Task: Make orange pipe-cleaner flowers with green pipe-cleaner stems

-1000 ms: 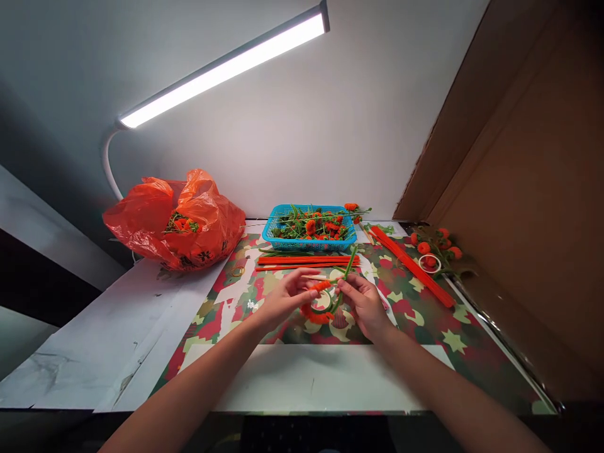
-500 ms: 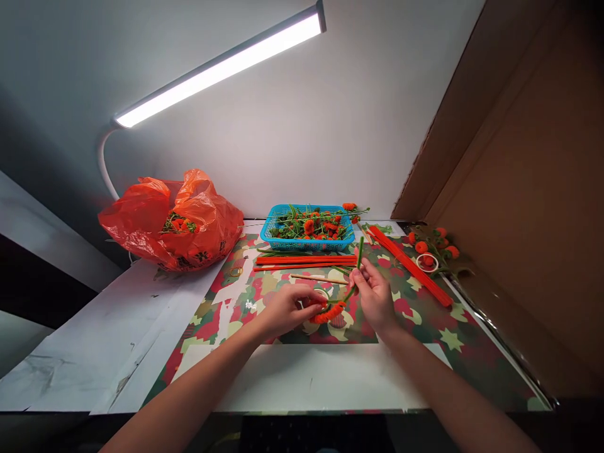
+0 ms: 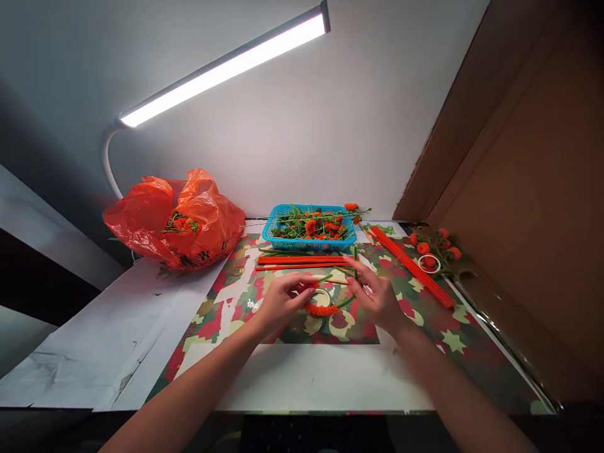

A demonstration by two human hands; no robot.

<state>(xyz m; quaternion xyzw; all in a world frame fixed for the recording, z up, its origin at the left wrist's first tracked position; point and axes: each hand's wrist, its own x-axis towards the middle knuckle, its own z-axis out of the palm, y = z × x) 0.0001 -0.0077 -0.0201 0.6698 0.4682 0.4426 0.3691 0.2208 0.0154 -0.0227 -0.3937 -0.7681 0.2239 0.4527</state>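
My left hand [image 3: 284,301] pinches one end of a curved orange pipe-cleaner coil [image 3: 323,310] threaded on a green stem. From the coil's right end the green pipe cleaner [image 3: 348,301] runs up to my right hand [image 3: 381,301]. My right thumb and fingers are around its upper part, the index finger raised and slightly blurred. A short green end sticks up above my left fingertips. Below the hands, a pale ring like a tape roll [image 3: 322,297] lies on the camouflage-patterned mat [image 3: 221,314]. Just behind is a thin wooden stick [image 3: 336,281], partly hidden.
Orange pipe cleaners [image 3: 297,260] lie before a blue basket [image 3: 268,241] of orange flowers. Another orange bundle [image 3: 418,270] lies diagonally at right, near flower heads and a white ring [image 3: 429,263]. A red plastic bag [image 3: 212,220] stands at left under a lit lamp [image 3: 226,69]. Cardboard [image 3: 519,157] walls the right.
The coil has swung round, its left end rising with my left hand. My right fingers have opened somewhat and shifted along the green pipe cleaner. The view has shifted slightly.
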